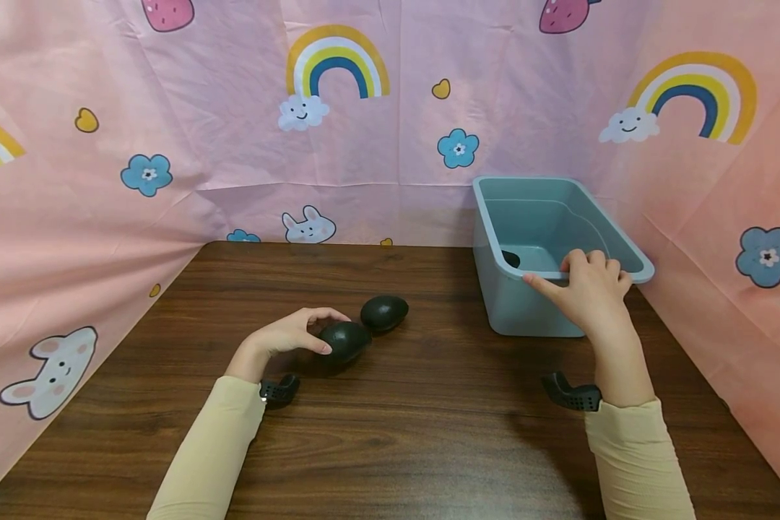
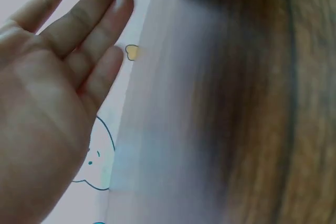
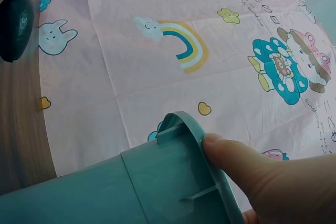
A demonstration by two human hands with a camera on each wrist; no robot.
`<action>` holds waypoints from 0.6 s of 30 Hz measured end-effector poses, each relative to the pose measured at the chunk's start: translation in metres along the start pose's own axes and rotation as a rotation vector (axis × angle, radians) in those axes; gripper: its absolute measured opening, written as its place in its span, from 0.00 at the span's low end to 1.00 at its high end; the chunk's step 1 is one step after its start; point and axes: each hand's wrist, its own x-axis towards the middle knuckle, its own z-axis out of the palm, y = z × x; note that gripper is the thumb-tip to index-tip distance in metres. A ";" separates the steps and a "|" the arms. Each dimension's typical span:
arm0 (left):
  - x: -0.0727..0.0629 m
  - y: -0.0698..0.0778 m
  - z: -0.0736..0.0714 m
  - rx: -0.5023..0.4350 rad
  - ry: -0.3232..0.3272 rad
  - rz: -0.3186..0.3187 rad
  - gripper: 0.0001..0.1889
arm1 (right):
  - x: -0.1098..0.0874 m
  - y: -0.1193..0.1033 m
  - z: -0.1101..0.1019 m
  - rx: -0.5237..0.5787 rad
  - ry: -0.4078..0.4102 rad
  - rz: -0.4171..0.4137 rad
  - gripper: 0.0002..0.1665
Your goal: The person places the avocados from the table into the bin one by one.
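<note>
A dark green avocado (image 1: 346, 341) is pinched between the thumb and fingers of my left hand (image 1: 292, 334), over the left-centre of the table. Right behind it lies a second avocado (image 1: 385, 313). In the left wrist view the hand's remaining fingers (image 2: 100, 30) stretch out below the dark fruit at the top edge. At the right, my right hand (image 1: 594, 289) grips the near rim of a blue-grey plastic bin (image 1: 538, 307), its thumb (image 3: 231, 156) lying along the rim in the right wrist view. Inside the bin, a dark rounded thing (image 1: 510, 258) shows partly behind the wall.
The brown wood-grain table (image 1: 390, 448) is bounded at the back and sides by a pink printed cloth (image 1: 390, 152). The bin stands at the back right, near the cloth. Black wrist-camera mounts (image 1: 279, 390) sit on both wrists.
</note>
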 end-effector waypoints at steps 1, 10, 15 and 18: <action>0.000 0.001 0.000 0.004 0.009 0.003 0.29 | 0.000 0.000 0.000 0.000 0.000 0.000 0.44; 0.001 0.006 -0.001 -0.011 0.069 0.029 0.28 | 0.000 -0.001 -0.001 0.001 -0.005 0.003 0.44; 0.002 0.007 0.000 -0.020 0.136 0.040 0.28 | -0.001 -0.001 -0.001 0.004 -0.008 0.005 0.45; 0.002 0.007 0.001 -0.033 0.169 0.040 0.29 | -0.001 -0.001 0.000 0.004 -0.009 0.006 0.46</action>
